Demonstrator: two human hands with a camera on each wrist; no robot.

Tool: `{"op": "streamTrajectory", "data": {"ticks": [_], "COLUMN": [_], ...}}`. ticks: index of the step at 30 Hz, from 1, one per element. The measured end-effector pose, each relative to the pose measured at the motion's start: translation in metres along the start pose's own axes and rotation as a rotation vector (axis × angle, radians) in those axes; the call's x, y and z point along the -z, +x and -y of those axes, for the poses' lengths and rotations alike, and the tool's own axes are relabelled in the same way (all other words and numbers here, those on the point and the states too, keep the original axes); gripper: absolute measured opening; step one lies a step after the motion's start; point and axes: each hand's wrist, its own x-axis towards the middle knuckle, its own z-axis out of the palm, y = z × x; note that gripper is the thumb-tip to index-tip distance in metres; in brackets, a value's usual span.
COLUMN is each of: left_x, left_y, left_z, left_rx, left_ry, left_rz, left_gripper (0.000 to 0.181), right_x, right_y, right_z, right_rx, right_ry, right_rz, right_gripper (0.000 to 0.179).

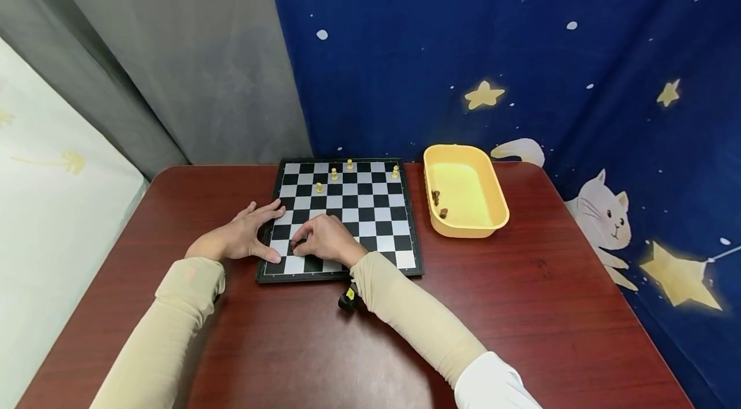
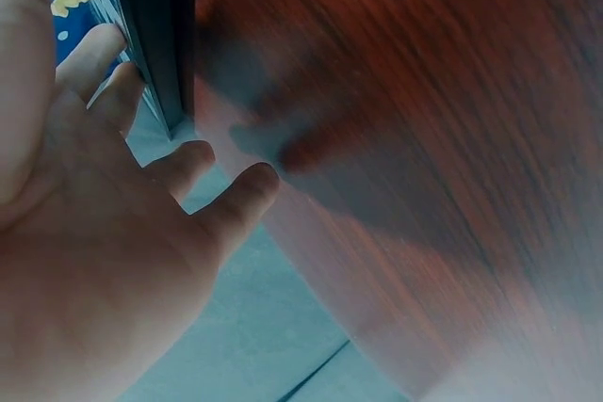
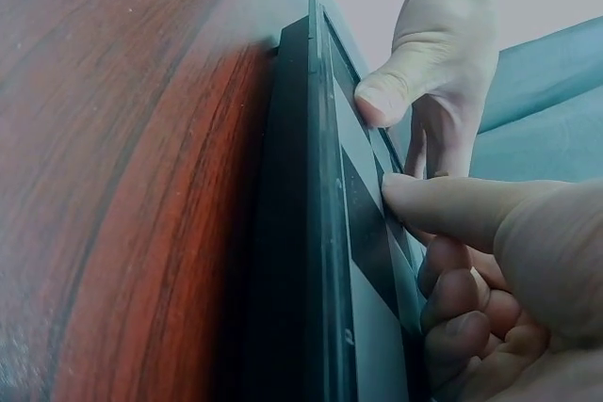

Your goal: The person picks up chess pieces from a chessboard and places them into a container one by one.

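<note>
A black-and-white chessboard (image 1: 366, 229) with a dark frame lies on the table. My right hand (image 1: 329, 238) is low over its front left squares, pinching a small dark chess piece (image 1: 298, 243) between thumb and fingers. Most of that piece is hidden by the fingers. At the board's left edge, my left hand (image 1: 244, 235) is spread, its thumb and fingertips resting on the border squares. The right wrist view shows the right thumb (image 3: 452, 209) down at the board surface. Several pale yellow chess pieces (image 1: 334, 174) stand on the far rows.
A yellow plastic tray (image 1: 501, 206) sits right of the board, with two dark chess pieces (image 1: 443, 213) inside it. The reddish-brown table (image 1: 556, 306) reaches back to blue and grey curtains (image 1: 405, 55). A small black object (image 1: 347, 299) is by the right wrist.
</note>
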Motion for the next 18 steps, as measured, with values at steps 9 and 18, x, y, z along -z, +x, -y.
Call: {"op": "streamTrajectory", "data": {"ticks": [9,18], "left_x": [-0.0013,-0.0017], "left_y": [-0.0012,0.0011], "left_z": [-0.0005,0.0001], "left_rx": [0.008,0.017], "left_ry": [-0.007,-0.014], "left_rz": [-0.002,0.003], "left_gripper": [0.114,0.115], "right_x": [-0.0024,-0.0006], "right_y": [-0.0005,-0.0003], "right_z": [-0.0004,-0.0017], "right_rx": [0.006,0.013], "right_ry": [-0.024,-0.031], "right_rz": [-0.014,-0.006], "right_gripper": [0.008,0.008]}}
